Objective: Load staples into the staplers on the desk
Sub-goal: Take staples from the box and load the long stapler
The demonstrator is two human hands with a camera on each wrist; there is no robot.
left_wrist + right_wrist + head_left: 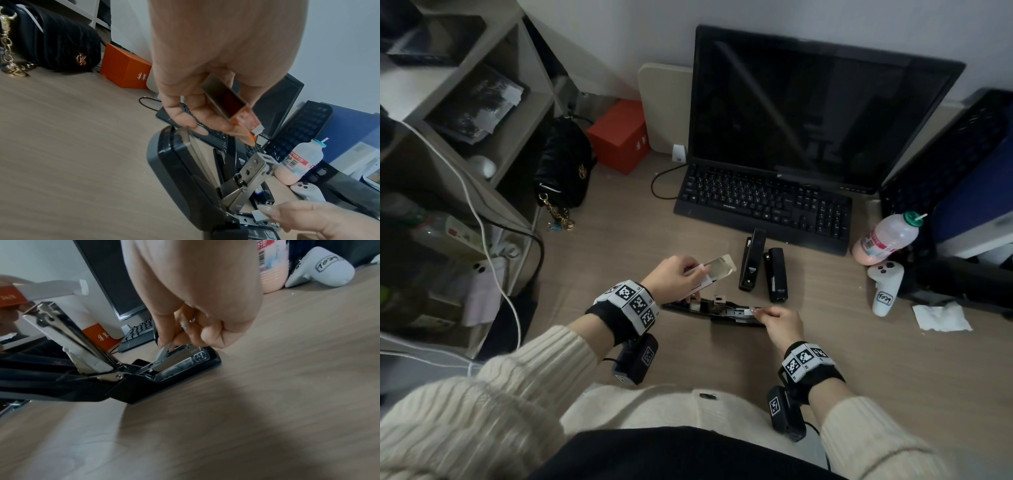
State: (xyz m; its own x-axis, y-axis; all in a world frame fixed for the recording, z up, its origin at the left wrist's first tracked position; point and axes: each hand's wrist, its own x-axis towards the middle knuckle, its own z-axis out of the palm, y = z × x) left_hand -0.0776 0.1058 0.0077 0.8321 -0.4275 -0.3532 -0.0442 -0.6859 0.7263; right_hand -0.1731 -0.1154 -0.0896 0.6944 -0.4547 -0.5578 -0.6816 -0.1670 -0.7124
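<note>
On the wood-grain surface at the frame's lower centre, the black opened stapler lies flat; the right hand pinches a grey staple strip, best lowered level into the channel, while the left hand grips the small orange staple box.

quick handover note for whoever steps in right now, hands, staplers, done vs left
Left hand: holds the open staple box above the opened stapler.
Right hand: pinches a staple strip at the front end of that stapler's channel, not yet seated.
Two closed staplers lie side by side in front of the keyboard.
Done: first stapler opened flat on the desk.
Left: seat the strip, close it. Whether the other two are loaded cannot be told.
</note>
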